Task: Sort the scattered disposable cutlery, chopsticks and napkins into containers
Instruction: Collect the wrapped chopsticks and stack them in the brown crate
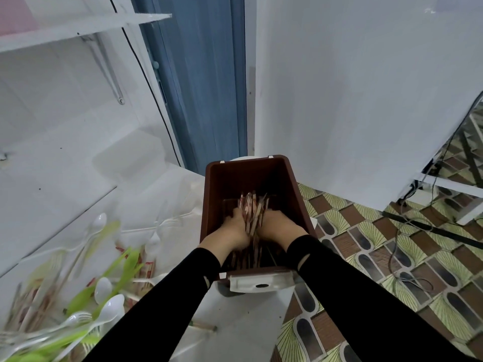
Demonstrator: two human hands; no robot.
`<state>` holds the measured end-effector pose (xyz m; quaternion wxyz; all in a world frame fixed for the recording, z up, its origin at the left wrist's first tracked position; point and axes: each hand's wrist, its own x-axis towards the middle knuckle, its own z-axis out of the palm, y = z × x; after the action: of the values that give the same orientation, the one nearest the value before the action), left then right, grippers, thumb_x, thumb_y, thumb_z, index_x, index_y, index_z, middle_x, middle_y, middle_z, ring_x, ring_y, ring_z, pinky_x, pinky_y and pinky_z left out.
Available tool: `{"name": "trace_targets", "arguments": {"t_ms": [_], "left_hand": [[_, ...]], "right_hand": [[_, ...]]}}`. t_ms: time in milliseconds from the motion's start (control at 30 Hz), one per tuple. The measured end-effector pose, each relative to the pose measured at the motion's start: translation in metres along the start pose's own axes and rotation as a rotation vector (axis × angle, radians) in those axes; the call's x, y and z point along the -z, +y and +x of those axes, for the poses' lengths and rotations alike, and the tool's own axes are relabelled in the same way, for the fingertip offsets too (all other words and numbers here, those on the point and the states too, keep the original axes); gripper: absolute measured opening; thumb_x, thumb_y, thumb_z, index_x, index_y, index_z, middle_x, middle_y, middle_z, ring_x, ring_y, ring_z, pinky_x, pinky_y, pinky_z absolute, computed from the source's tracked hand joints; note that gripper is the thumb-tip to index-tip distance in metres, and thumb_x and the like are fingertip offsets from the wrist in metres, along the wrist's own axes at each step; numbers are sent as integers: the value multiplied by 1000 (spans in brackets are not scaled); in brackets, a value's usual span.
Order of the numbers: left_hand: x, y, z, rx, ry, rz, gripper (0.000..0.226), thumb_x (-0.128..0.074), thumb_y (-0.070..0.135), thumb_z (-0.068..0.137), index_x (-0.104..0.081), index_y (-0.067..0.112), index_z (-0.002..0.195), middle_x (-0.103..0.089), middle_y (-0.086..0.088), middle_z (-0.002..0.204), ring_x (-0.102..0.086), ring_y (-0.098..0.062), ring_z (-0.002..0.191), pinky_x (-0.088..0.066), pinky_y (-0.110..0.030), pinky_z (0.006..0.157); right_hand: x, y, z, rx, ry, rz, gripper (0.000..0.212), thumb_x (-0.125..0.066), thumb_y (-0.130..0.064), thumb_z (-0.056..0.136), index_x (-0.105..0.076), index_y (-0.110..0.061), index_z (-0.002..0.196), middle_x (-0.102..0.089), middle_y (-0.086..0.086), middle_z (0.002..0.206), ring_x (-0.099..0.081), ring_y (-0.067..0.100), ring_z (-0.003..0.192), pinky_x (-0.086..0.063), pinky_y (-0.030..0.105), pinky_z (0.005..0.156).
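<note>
Your left hand [233, 231] and right hand [280, 223] grip the chopsticks [252, 209] between curled fingers inside the brown bin [245, 161]; white spoons [103, 289] lie left of them.

A person wears close-fitting black long sleeves, the left sleeve [162, 304] and right sleeve [366, 296] both plain and unmarked, ending at the wrists. The left hand [232, 228] and right hand [279, 226] are bare. Each sleeve shows a small slit in the fabric near its cuff.

brown bin [292, 194], green and white cutlery [104, 288], black sleeves [162, 304]
</note>
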<state>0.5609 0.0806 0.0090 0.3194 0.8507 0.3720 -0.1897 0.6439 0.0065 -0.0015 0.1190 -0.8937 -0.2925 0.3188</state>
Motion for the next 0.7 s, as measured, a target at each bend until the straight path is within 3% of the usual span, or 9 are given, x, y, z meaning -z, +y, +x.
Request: {"name": "trace_targets", "arguments": {"t_ms": [67,133,267,367,467,600,700], "left_hand": [[-2,0,-2,-33,-41,111,81,-54,10,93,-2,26,153,-14,-17,154,-21,-41,141,-28,-48,115],[-2,-1,-4,-45,-40,197,85,-52,4,93,2,28,155,-5,-16,156,-15,-42,143,-28,-50,114],[-3,1,-2,-1,-19,227,89,-58,10,94,5,20,155,7,-19,158,-33,-42,136,-36,-43,108],[-4,2,0,23,33,178,90,-56,11,96,12,11,154,2,-21,159,-32,-39,139,-34,-41,109],[-2,2,-1,23,16,183,97,-53,5,96,27,18,150,0,-22,159,-32,-39,139,-31,-43,111],[0,0,-1,-19,22,176,89,-47,1,95,18,24,152,-5,-25,156,-35,-41,135,-33,-44,109],[-2,-1,0,-34,4,177,81,-47,9,99,9,30,153,-8,-23,153,-42,-44,127,-41,-45,102]], "right_hand": [[2,-2,-6,37,27,77,51,-49,-26,97,-36,-9,143,-56,21,133,-58,36,117,-47,35,91],[5,-5,-14,75,-16,47,51,-51,-24,97,-34,-13,144,-54,22,131,-57,37,116,-46,34,87],[5,-2,-13,24,-40,-51,49,-52,-17,97,-35,-12,143,-48,22,137,-54,36,120,-46,37,93],[3,0,-11,20,-4,-70,47,-47,-9,97,-34,-13,142,-49,23,134,-55,37,118,-47,41,94],[4,0,-14,44,59,-59,53,-44,-7,97,-27,-15,146,-53,24,129,-58,39,113,-48,43,91],[6,0,-15,72,153,-65,45,-41,-8,97,-29,-11,140,-58,25,120,-61,40,105,-48,41,80],[3,-1,-12,100,23,-90,45,-47,-18,99,-34,-18,142,-56,21,128,-59,37,112,-50,40,89]]}}
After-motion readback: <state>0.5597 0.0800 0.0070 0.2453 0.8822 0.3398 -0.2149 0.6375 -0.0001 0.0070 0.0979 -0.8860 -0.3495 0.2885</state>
